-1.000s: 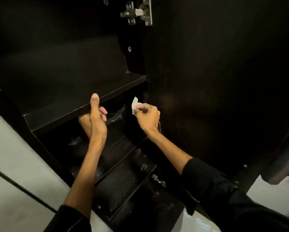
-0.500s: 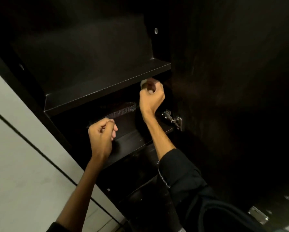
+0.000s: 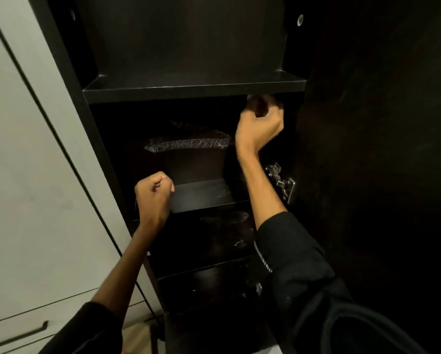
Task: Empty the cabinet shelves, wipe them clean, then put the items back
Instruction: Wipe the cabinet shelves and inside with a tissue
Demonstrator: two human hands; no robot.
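Cabinet shelves of dark, flat, smooth board are flanked by the fisted, empty left hand and the curled right hand, its contents unseen.

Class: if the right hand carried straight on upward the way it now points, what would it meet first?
Most likely the underside of the upper shelf: the right hand is raised just beneath its front edge, knuckles in its shadow. Contact cannot be confirmed.

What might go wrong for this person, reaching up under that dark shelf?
The right hand is raised just under the upper shelf; its knuckles might knock the front edge. The forearm passes close to the metal hinge, which could scrape it or snag the sleeve. The cabinet interior is very dark, so missed dirt seems likely.
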